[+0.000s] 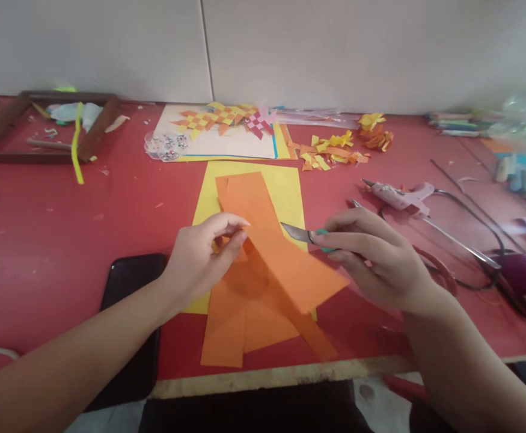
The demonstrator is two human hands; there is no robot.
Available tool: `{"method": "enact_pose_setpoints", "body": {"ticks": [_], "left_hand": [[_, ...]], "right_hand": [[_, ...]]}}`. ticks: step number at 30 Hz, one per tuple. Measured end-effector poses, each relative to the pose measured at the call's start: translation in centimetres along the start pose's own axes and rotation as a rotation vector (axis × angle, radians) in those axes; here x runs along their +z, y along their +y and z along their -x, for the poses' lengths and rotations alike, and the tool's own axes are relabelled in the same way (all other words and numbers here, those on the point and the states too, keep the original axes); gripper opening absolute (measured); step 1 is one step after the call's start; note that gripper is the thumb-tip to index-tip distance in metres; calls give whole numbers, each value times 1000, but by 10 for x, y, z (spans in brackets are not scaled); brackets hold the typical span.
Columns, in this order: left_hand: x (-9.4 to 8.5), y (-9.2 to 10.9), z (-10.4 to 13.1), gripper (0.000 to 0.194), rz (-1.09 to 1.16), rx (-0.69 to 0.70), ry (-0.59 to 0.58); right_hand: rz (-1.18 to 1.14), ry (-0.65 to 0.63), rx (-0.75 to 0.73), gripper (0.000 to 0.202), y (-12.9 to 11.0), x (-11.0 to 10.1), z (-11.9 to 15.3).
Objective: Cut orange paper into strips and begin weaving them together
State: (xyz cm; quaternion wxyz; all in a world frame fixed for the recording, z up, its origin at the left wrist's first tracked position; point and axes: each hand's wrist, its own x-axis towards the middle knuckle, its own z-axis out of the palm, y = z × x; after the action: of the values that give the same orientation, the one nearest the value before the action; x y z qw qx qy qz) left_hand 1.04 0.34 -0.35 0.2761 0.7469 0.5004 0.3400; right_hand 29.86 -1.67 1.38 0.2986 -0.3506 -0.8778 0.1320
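Observation:
My left hand [208, 249] pinches the edge of an orange paper sheet [285, 246] between thumb and fingertips, lifting it above the table. In my right hand [375, 252] is a small knife [296, 232] with a teal handle, its blade pointing left over the sheet. Beneath lie more orange paper pieces [226, 337], partly overlapping. A yellow sheet [285, 183] lies flat under all of them. My right hand partly hides a red loop handle [438, 270] on the table behind it.
A black phone [131, 270] lies beside my left forearm. A pink glue gun [404, 197] with its cord sits at right. Woven paper fish [222, 117] rest on stacked sheets at the back, near paper scraps [330, 150]. A brown frame [23, 157] stands at far left.

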Motion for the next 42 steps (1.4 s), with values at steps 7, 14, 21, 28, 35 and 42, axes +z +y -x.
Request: {"method": "enact_pose_setpoints", "body": {"ticks": [7, 14, 21, 28, 35, 42], "left_hand": [[0, 3, 5, 13, -147, 260, -10], [4, 7, 9, 16, -252, 737, -101], [-4, 9, 9, 31, -294, 791, -243], [7, 3, 14, 50, -471, 485, -99], [21, 5, 27, 82, -680, 360, -370], [22, 6, 28, 89, -682, 291, -430]], "right_hand": [[-157, -318, 35, 39, 1, -13, 1], [-109, -463, -8, 42, -13, 2, -2], [69, -481, -2, 45, -16, 8, -1], [168, -466, -25, 46, -20, 14, -2], [236, -419, -37, 54, -22, 22, 1], [279, -421, -8, 49, -28, 24, -2]]}}
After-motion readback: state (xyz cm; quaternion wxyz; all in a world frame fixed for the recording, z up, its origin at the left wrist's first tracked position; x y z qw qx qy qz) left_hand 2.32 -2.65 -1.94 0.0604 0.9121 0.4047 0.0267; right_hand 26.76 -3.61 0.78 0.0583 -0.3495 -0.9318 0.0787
